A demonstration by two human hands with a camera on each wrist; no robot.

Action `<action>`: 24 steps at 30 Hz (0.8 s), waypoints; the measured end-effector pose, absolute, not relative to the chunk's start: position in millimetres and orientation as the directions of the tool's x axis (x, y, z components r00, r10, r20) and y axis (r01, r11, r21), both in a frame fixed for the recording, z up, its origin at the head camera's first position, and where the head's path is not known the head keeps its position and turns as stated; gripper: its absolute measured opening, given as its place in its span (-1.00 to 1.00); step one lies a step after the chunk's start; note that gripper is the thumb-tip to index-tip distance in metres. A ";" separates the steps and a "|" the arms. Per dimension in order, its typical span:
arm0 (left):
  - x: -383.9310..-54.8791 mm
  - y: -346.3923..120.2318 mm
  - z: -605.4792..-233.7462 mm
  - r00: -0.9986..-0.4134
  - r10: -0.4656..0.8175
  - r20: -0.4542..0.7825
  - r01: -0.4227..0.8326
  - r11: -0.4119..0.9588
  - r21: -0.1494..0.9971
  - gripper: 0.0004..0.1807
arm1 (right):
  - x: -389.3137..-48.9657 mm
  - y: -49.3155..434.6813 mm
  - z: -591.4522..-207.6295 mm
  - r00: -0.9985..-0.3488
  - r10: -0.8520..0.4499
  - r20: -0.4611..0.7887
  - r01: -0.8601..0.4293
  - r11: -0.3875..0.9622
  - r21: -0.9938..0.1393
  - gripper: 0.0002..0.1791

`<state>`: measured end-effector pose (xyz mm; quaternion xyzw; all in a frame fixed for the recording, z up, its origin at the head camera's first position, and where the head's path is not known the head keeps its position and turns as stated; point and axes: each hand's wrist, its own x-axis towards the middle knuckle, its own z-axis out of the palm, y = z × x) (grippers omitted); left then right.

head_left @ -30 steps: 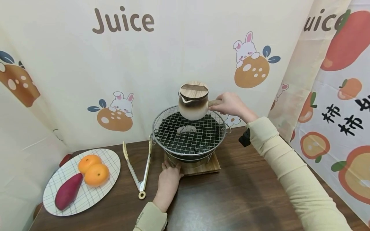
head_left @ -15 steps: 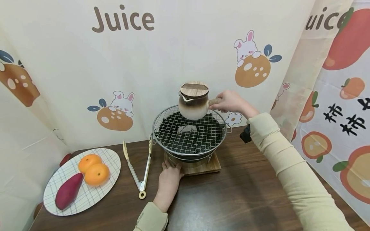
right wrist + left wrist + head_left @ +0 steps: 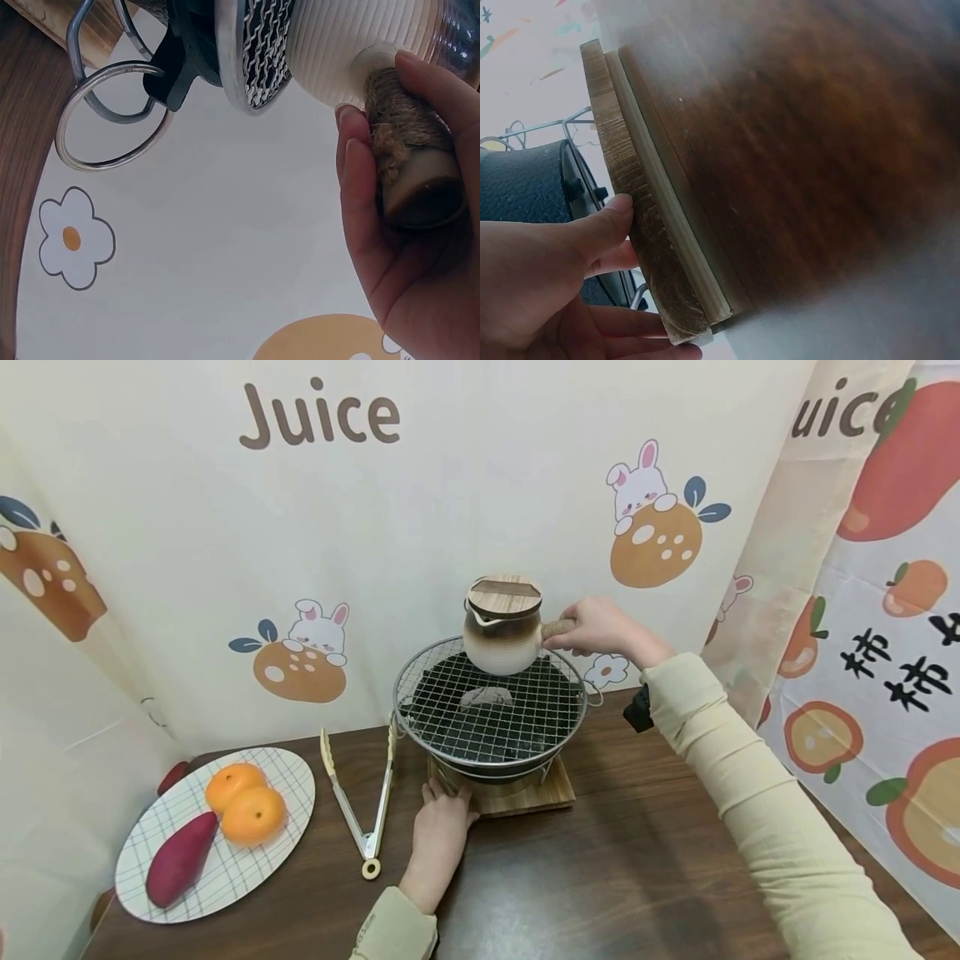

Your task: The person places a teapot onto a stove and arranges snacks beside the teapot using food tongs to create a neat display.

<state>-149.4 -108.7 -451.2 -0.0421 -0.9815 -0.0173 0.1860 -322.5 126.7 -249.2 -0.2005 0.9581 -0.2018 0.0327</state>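
Note:
A teapot [image 3: 501, 639], cream below and dark brown above with a wooden lid, stands upright at the back of the grill's wire mesh [image 3: 487, 727]. My right hand [image 3: 603, 631] grips its twine-wrapped side handle [image 3: 401, 120], the thumb along it and the fingers curled around. The round dark grill [image 3: 525, 180] sits on a wooden board [image 3: 536, 797]. At the board's front left corner is my left hand [image 3: 441, 831], its thumb on the board's edge and its fingers around the corner. Dark charcoal and one pale lump show under the mesh.
Left of the grill lie spread tongs [image 3: 369, 839] with cream tips. Farther left, a checked oval plate [image 3: 262, 868] holds two oranges [image 3: 253, 816] and a purple sweet potato [image 3: 180, 860]. A printed cloth [image 3: 420, 518] hangs close behind. Wire rings [image 3: 112, 116] stick out from the grill's side.

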 end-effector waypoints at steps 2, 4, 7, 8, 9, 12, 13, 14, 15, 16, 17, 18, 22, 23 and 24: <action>-149.1 -108.4 -451.6 -0.929 0.078 0.363 0.091 0.996 0.019 -0.53 | -321.3 126.5 -249.2 -0.918 -0.395 0.022 -0.371 0.840 -0.396 -0.67; -149.0 -108.1 -451.6 -0.926 0.082 0.368 0.094 0.996 0.013 -0.53 | -320.4 126.5 -248.9 -0.918 -0.396 0.030 -0.375 0.841 -0.390 -0.63; -149.0 -108.2 -450.7 -0.923 0.086 0.374 0.096 0.995 0.008 -0.53 | -318.6 126.5 -248.2 -0.917 -0.395 0.045 -0.381 0.842 -0.382 -0.53; -149.0 -108.2 -450.2 -0.923 0.086 0.374 0.096 0.995 0.010 -0.53 | -318.2 126.7 -248.0 -0.917 -0.395 0.047 -0.383 0.843 -0.379 -0.51; -149.0 -108.4 -449.9 -0.923 0.086 0.375 0.097 0.995 0.012 -0.53 | -317.7 127.2 -247.8 -0.917 -0.395 0.050 -0.384 0.843 -0.377 -0.50; -149.3 -108.6 -449.0 -0.926 0.081 0.369 0.093 0.996 0.015 -0.54 | -316.1 128.3 -247.4 -0.917 -0.395 0.063 -0.388 0.842 -0.375 -0.50; -149.4 -108.6 -449.1 -0.927 0.078 0.366 0.091 0.996 0.019 -0.54 | -315.8 128.6 -247.5 -0.916 -0.396 0.066 -0.390 0.841 -0.374 -0.50; -149.5 -108.6 -449.1 -0.928 0.077 0.364 0.091 0.996 0.021 -0.54 | -315.4 129.0 -247.5 -0.915 -0.396 0.070 -0.393 0.841 -0.373 -0.51; -149.9 -108.5 -449.5 -0.929 0.075 0.362 0.089 0.996 0.022 -0.53 | -314.8 129.2 -247.6 -0.915 -0.396 0.076 -0.395 0.840 -0.372 -0.51; -149.9 -108.4 -449.6 -0.930 0.073 0.360 0.089 0.996 0.027 -0.53 | -314.5 129.2 -247.7 -0.914 -0.398 0.080 -0.398 0.839 -0.371 -0.51; -149.9 -108.3 -449.8 -0.931 0.073 0.357 0.088 0.996 0.028 -0.53 | -313.8 129.3 -247.8 -0.913 -0.399 0.083 -0.400 0.839 -0.369 -0.52; -150.0 -108.1 -450.3 -0.932 0.071 0.356 0.088 0.996 0.032 -0.53 | -313.4 129.4 -247.9 -0.912 -0.400 0.086 -0.403 0.839 -0.367 -0.52; -149.7 -107.5 -450.6 -0.934 0.071 0.350 0.090 0.995 0.038 -0.54 | -312.1 128.8 -248.4 -0.909 -0.405 0.100 -0.413 0.841 -0.350 -0.51; -149.8 -107.4 -451.0 -0.935 0.071 0.348 0.089 0.995 0.037 -0.54 | -311.6 128.8 -248.6 -0.909 -0.404 0.105 -0.414 0.843 -0.343 -0.50; -149.8 -107.3 -451.1 -0.935 0.071 0.347 0.090 0.995 0.039 -0.54 | -311.6 128.8 -248.7 -0.908 -0.405 0.108 -0.417 0.843 -0.340 -0.48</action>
